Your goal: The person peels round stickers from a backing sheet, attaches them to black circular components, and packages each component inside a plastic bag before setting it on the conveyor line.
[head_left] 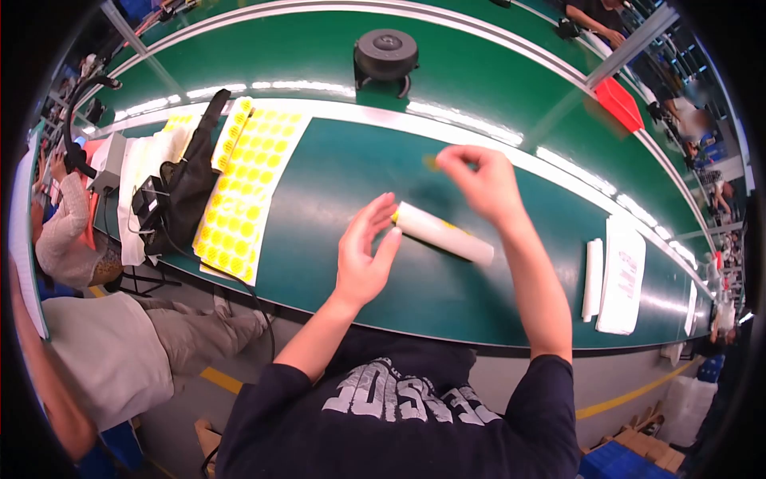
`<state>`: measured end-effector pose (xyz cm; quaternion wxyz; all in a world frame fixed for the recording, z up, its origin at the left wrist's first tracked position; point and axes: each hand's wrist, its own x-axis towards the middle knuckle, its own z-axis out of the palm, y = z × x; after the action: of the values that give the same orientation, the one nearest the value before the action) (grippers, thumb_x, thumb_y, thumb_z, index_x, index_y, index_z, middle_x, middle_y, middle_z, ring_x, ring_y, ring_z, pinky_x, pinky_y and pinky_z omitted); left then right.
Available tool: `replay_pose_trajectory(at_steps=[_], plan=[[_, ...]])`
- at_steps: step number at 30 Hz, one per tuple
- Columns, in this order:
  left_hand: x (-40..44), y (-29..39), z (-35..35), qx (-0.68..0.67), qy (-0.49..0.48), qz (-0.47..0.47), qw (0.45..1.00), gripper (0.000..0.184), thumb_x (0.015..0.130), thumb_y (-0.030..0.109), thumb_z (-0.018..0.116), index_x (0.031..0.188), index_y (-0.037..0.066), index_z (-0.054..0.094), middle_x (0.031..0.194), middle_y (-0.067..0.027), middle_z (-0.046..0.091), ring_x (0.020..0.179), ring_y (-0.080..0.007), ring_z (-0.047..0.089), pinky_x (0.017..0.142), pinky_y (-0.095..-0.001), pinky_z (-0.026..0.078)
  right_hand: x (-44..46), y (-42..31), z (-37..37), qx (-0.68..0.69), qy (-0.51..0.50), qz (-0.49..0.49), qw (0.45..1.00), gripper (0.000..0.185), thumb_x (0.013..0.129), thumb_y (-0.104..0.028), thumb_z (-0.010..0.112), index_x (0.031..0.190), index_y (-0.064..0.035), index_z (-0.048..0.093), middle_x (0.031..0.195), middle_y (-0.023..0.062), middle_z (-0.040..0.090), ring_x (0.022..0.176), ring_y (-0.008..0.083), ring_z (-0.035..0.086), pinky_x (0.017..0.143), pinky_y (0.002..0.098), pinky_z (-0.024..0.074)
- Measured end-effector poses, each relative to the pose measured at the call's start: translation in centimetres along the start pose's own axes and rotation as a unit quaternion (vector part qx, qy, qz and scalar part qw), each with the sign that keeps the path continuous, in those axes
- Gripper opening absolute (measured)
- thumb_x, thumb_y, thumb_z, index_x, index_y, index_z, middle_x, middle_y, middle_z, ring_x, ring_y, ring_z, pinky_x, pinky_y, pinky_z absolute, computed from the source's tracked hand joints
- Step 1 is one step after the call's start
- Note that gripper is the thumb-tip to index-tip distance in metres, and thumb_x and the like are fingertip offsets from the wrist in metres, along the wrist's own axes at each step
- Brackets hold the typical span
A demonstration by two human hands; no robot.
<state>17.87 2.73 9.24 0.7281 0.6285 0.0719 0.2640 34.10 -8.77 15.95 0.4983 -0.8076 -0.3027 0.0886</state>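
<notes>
A white roll lies slantwise on the green table, with a bit of yellow at its left end. My left hand is beside that end, fingers apart and thumb near the roll, with nothing held. Above and to the right of the roll, my right hand is raised, thumb and forefinger pinched on a small yellow sticker, which looks blurred. Sheets of round yellow stickers lie on the table at the left.
A black bag with a cable lies left of the sheets. White packages are on the right. A dark round device stands on the green belt beyond the table. People stand at the left and far right.
</notes>
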Motion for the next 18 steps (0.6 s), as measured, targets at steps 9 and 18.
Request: replay_pose_trajectory(at_steps=[9, 18], plan=[[-0.6, -2.2, -1.8, 0.185, 0.051, 0.016, 0.981, 0.032, 0.084, 0.007, 0.053, 0.114, -0.003, 0.051, 0.115, -0.0173, 0.054, 0.105, -0.0263, 0.053, 0.088, -0.0333, 0.041, 19.6, 1.5, 0.8, 0.128, 0.032, 0.097, 0.987, 0.029, 0.079, -0.028, 0.069, 0.091, -0.0028, 0.065, 0.08, 0.0045, 0.062, 0.074, 0.0115, 0.057, 0.064, 0.0252, 0.0458], [-0.4, -1.6, -1.7, 0.19, 0.037, 0.004, 0.981, 0.028, 0.084, 0.006, 0.051, 0.11, -0.004, 0.052, 0.105, -0.0173, 0.058, 0.099, -0.0278, 0.056, 0.087, -0.0338, 0.042, 23.8, 3.0, 2.2, -0.076, 0.136, 0.126, 0.98, 0.022, 0.074, -0.027, 0.072, 0.081, -0.0055, 0.07, 0.072, 0.0045, 0.063, 0.063, 0.0115, 0.057, 0.058, 0.0259, 0.0465]])
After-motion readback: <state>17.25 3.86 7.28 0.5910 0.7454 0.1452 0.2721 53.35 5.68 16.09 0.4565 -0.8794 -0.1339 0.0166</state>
